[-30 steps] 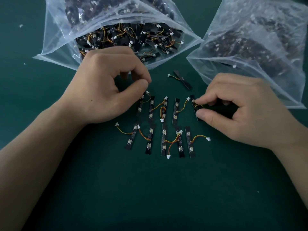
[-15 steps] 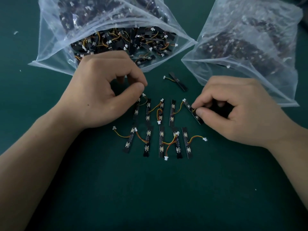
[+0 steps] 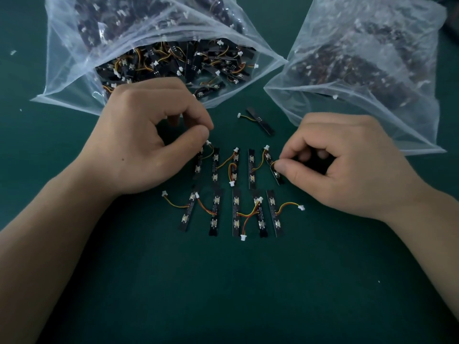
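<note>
At the right end of the upper row, the tilted strip [image 3: 267,157] lies on the table [image 3: 223,289], pinched mid-length between thumb and forefinger of the right hand [image 3: 347,167]. Across that row, the left hand [image 3: 146,142] is curled, thumb against forefinger, just above the white plug [image 3: 208,142] of the leftmost strip [image 3: 198,168]; whether it grips the plug cannot be told. Just below lies the lower row [image 3: 236,212] of five strips. A loose strip [image 3: 260,121] lies beyond, between an open bag [image 3: 72,78] of strips and a second bag [image 3: 372,53].

Dark green matte surface [image 3: 223,294] fills the view, soft even light; tiny white scrap [image 3: 13,52] near its far-left edge.
</note>
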A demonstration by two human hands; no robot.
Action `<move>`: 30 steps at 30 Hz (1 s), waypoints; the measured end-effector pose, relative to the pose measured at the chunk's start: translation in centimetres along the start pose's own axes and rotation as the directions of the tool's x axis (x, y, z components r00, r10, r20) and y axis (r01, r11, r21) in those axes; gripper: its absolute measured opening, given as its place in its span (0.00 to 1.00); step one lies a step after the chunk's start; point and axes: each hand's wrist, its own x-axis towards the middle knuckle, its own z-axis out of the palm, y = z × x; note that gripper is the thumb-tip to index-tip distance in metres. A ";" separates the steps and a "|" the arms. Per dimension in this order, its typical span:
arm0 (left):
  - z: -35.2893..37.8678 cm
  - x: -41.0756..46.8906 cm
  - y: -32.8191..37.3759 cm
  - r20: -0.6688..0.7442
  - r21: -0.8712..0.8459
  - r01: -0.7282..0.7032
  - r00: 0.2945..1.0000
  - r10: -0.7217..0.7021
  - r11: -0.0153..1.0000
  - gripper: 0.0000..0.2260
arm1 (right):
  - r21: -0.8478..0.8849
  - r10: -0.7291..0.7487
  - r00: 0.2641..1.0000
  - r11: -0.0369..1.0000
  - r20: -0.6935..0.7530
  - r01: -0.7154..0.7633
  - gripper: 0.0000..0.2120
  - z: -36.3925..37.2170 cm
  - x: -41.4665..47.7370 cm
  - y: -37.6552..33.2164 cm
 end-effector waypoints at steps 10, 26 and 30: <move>0.0 0.2 -0.1 0.003 -0.001 0.004 1.000 -0.004 1.000 0.05 | -0.014 0.028 0.999 1.000 -0.030 -0.028 0.07 0.2 0.2 -0.4; 0.2 0.1 0.0 -0.002 -0.010 -0.006 1.000 0.006 1.000 0.05 | 0.050 0.048 0.997 0.998 -0.062 -0.045 0.10 0.5 0.0 -1.2; 0.1 0.1 0.0 -0.008 -0.006 -0.012 1.000 0.012 1.000 0.05 | 0.060 0.051 0.998 0.997 -0.031 -0.049 0.08 0.5 -0.1 -1.2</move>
